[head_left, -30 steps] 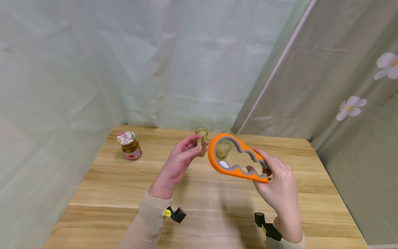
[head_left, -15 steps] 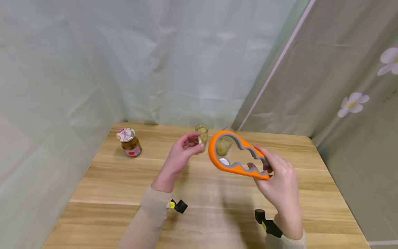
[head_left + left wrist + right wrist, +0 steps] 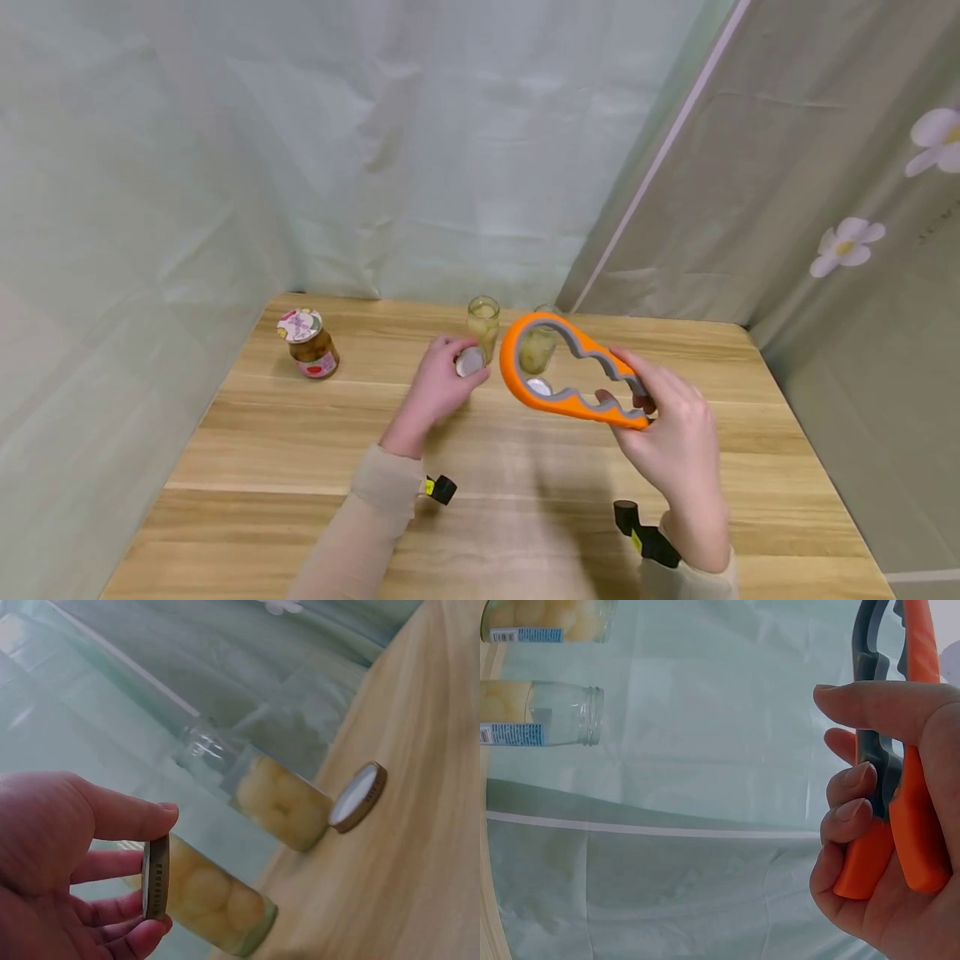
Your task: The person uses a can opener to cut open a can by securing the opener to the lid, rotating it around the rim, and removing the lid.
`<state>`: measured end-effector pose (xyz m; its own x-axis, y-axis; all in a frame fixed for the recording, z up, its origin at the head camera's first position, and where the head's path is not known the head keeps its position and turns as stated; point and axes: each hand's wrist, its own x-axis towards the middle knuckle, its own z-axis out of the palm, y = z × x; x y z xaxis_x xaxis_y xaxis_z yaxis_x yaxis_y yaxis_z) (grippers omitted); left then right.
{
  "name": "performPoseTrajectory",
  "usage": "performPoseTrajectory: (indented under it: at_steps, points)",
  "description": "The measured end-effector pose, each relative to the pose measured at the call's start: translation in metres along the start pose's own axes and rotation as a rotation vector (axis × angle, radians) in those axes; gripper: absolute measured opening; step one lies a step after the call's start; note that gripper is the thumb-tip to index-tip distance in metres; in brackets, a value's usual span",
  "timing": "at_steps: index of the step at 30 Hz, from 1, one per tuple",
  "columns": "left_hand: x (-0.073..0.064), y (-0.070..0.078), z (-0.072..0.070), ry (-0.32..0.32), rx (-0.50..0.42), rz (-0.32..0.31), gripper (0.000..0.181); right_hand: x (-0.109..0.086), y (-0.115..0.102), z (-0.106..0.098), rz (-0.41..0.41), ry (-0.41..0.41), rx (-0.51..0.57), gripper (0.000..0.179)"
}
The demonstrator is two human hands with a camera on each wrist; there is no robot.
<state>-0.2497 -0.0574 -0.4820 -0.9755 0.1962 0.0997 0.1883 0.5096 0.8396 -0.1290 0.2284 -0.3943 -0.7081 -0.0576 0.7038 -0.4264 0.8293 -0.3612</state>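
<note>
My left hand (image 3: 442, 379) pinches a round metal jar lid (image 3: 156, 877) between thumb and fingers; its pale inner face shows in the head view. Just behind it stands an open glass jar (image 3: 483, 319) of pale round fruit. My right hand (image 3: 671, 437) grips the handles of an orange and grey jar opener (image 3: 513, 361), held above the table with its loop pointing left. Through that loop a second open fruit jar (image 3: 536, 350) shows. A second lid (image 3: 358, 796) lies on the table in front of this jar, white inside up.
A closed jar of brown contents (image 3: 313, 348) with a patterned lid stands at the back left of the wooden table (image 3: 300, 450). Pale curtains (image 3: 450, 150) hang right behind the table's back edge and along its sides.
My left hand has lowered and turned with the lid, so the lid's inner face now shows. The right hand and jar opener have stayed nearly still.
</note>
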Motion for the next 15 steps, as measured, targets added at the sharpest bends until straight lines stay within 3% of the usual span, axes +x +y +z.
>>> performPoseTrajectory:
  at_steps: [7, 15]
  points:
    - [0.002, -0.010, 0.015, -0.047, 0.079, 0.054, 0.056, -0.001, 0.001, 0.000, -0.022, -0.012, -0.017, 0.054]
    - [0.003, -0.016, 0.028, -0.079, 0.142, 0.031, 0.055, -0.004, 0.002, 0.000, -0.016, -0.005, -0.034, 0.053]
